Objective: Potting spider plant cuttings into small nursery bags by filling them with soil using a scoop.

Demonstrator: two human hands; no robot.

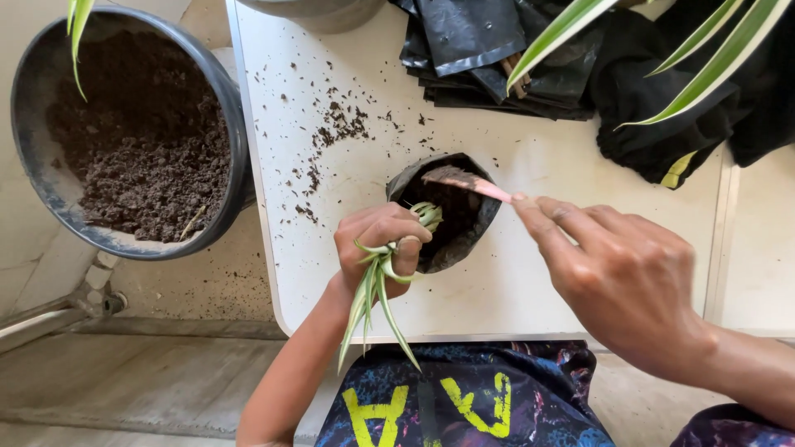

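My left hand [377, 240] grips a small green plantlet [377, 290] with striped narrow leaves. Its base points into a black plastic grow bag [489, 217] that stands on the white table [530, 281]. The leaves hang down toward me past the table edge. My right hand [617, 277] holds a small pink trowel [468, 182], its soil-covered blade over the bag's open mouth. Dark soil fills part of the bag.
A large grey tub [236, 124] of dark soil sits left of the table, on the floor. A stack of black plastic bags [472, 50] and dark cloth [662, 124] lie at the table's far side. Long striped leaves [720, 58] hang in at top right. Soil crumbs [339, 124] scatter the tabletop.
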